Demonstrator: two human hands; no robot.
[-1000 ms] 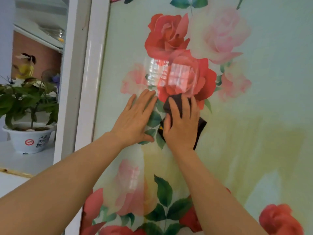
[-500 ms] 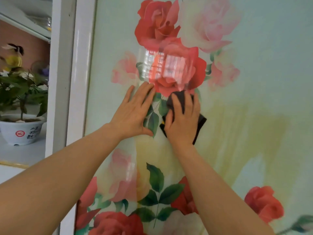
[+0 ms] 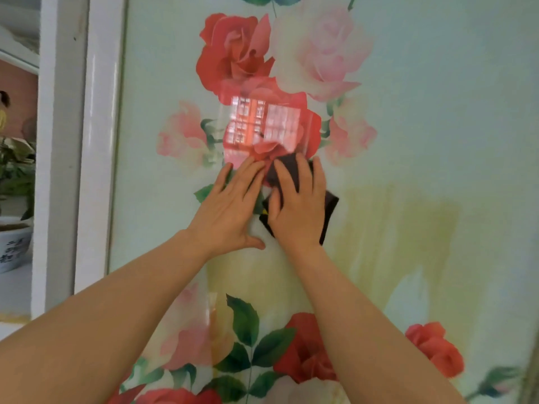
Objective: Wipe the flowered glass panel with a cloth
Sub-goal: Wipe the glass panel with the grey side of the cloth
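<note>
The flowered glass panel (image 3: 437,141) fills most of the head view, pale green with red and pink roses and a bright window reflection near its middle. A dark cloth (image 3: 331,204) lies flat against the glass just below the big red rose. My right hand (image 3: 297,208) presses on the cloth with straight fingers, covering most of it. My left hand (image 3: 230,211) rests flat on the bare glass right beside it, fingers spread, thumb pointing toward the right hand.
A white frame (image 3: 96,141) runs down the panel's left edge. Beyond it, at the far left, a potted plant in a white pot (image 3: 11,243) stands on a light ledge.
Both hands stay pressed on the glass beside each other, and the right hand with the cloth has slid slightly up toward the red rose. The view has shifted a little.
</note>
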